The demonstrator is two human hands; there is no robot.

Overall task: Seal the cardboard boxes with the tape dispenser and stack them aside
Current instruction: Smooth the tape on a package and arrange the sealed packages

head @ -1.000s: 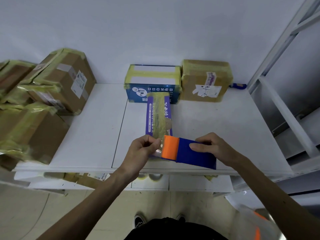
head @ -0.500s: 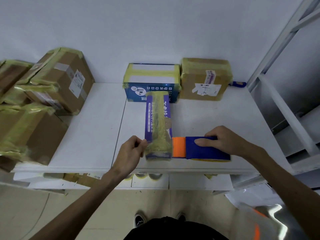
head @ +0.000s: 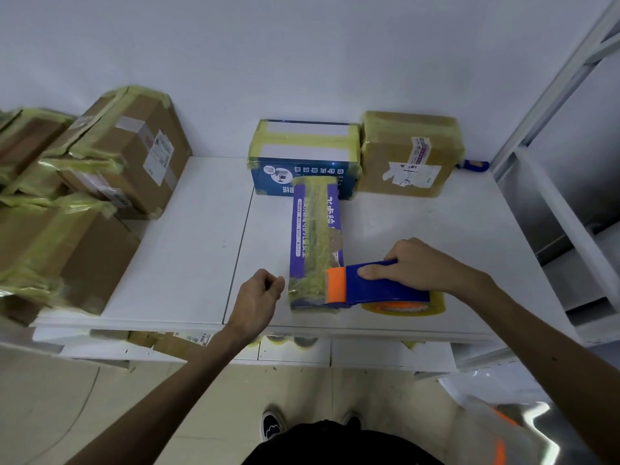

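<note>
right hand (head: 419, 266): fingers wrapped round the tape dispenser (head: 379, 286), its orange end on the near end of the long purple box (head: 315, 243), probably to tape across it. left hand (head: 258, 293): fingers curled just beside the box, nothing visible in them. box lies on the white bench (head: 188, 246); taped cartons (head: 100, 182) stacked left, plain wall behind.

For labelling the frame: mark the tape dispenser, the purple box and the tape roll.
tape dispenser (head: 385, 290): head view, blue body.
purple box (head: 315, 236): head view, taped top face.
tape roll (head: 402, 308): head view, exposed lower edge.
</note>
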